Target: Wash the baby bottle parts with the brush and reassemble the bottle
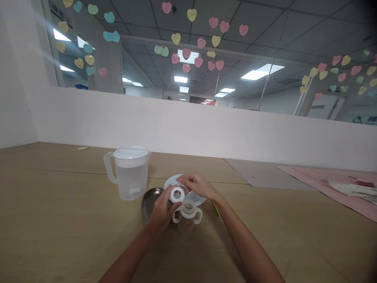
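Note:
My left hand (160,210) is closed around a white ring-shaped screw cap (177,194), held just above a small white two-handled baby bottle (188,214) that stands upright on the table. My right hand (196,184) hovers right behind the cap, fingers pinched together at its far edge; what they hold, if anything, is too small to make out. Under my right hand lies a white bowl (172,181). A round metal lid or dish (149,200) lies flat to the left of the bottle.
A translucent plastic pitcher (131,173) with a lid stands left of my hands. Pink paper (330,188) with some items lies at the far right. A low white wall (188,125) borders the table's back edge.

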{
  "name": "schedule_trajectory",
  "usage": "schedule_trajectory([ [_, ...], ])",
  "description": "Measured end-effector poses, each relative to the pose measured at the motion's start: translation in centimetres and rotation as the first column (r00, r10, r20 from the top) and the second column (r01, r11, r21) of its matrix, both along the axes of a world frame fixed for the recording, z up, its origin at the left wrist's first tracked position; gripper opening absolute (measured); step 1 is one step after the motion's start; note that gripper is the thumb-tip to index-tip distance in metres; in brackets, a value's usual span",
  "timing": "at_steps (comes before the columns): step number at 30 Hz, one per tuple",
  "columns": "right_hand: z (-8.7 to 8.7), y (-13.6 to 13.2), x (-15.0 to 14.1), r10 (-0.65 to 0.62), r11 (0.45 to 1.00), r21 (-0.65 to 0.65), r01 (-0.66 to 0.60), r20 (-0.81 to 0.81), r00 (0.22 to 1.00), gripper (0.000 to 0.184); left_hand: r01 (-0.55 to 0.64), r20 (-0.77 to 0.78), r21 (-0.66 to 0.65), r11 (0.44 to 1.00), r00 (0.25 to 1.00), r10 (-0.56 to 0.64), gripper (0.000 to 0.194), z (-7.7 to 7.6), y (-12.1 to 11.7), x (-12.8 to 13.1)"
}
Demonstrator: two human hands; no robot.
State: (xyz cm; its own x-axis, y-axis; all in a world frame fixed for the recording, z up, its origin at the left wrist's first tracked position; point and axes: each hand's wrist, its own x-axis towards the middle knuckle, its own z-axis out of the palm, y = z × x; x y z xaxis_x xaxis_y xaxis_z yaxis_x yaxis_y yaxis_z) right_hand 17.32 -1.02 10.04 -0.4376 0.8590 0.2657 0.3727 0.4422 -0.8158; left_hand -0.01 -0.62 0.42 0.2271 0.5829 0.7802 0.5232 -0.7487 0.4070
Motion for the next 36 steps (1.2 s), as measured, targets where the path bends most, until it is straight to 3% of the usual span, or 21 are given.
schedule_trajectory([
  [2, -0.3, 0.9, 1.1, -0.044, 0.997, -0.065, 0.045, 0.020, 0.999, 0.042, 0.002, -0.010, -0.039, 0.999, 1.000, -0.002, 0.043, 0.1, 0.0, 0.2],
  [3, -0.5, 1.4, 1.7, -0.100, 0.994, -0.039, 0.103, 0.078, 0.992, 0.040, -0.002, -0.018, -0.055, 0.999, 1.000, 0.001, 0.042, 0.1, 0.1, 0.3],
  [5, -0.9, 2.1, 2.8, -0.298, 0.953, 0.126, 0.275, 0.241, 0.924, 0.034, -0.025, -0.043, -0.075, 0.997, 0.999, 0.022, 0.041, -0.1, 0.6, 0.4],
  [7, -1.5, 2.7, 3.4, -0.470, 0.878, 0.304, 0.369, 0.404, 0.785, 0.030, -0.071, -0.077, -0.087, 0.994, 0.995, 0.064, 0.041, -0.4, 1.2, 0.4],
  [9, -2.2, 3.3, 3.6, -0.501, 0.864, 0.360, 0.352, 0.560, 0.659, 0.029, -0.118, -0.118, -0.096, 0.988, 0.987, 0.106, 0.041, -0.8, 1.8, 0.3],
  [12, -3.3, 3.8, 3.4, -0.440, 0.897, 0.316, 0.308, 0.693, 0.570, 0.029, -0.163, -0.162, -0.098, 0.982, 0.976, 0.146, 0.043, -0.9, 2.2, 0.1],
  [21, -4.7, 4.3, 2.9, -0.360, 0.924, 0.231, 0.303, 0.790, 0.496, 0.025, -0.234, -0.234, -0.081, 0.969, 0.949, 0.210, 0.029, -0.7, 1.9, 0.4],
  [26, -4.8, 4.3, 2.9, -0.361, 0.925, 0.233, 0.301, 0.787, 0.501, 0.023, -0.263, -0.284, -0.027, 0.965, 0.927, 0.244, 0.027, -1.9, 2.2, 0.9],
  [29, -4.8, 4.2, 3.0, -0.373, 0.922, 0.241, 0.304, 0.768, 0.520, 0.018, -0.282, -0.286, 0.027, 0.959, 0.917, 0.278, 0.027, -1.7, 2.2, 0.7],
  [32, -4.2, 4.0, 3.6, -0.405, 0.910, 0.259, 0.325, 0.727, 0.554, 0.019, -0.446, -0.185, 0.066, 0.893, 0.874, 0.450, 0.036, -0.3, 2.2, -0.7],
  [36, -3.3, 3.4, 5.5, -0.496, 0.868, 0.317, 0.383, 0.612, 0.616, 0.028, -0.707, 0.128, 0.000, 0.707, 0.701, 0.701, 0.063, 2.0, 2.6, -4.3],
])
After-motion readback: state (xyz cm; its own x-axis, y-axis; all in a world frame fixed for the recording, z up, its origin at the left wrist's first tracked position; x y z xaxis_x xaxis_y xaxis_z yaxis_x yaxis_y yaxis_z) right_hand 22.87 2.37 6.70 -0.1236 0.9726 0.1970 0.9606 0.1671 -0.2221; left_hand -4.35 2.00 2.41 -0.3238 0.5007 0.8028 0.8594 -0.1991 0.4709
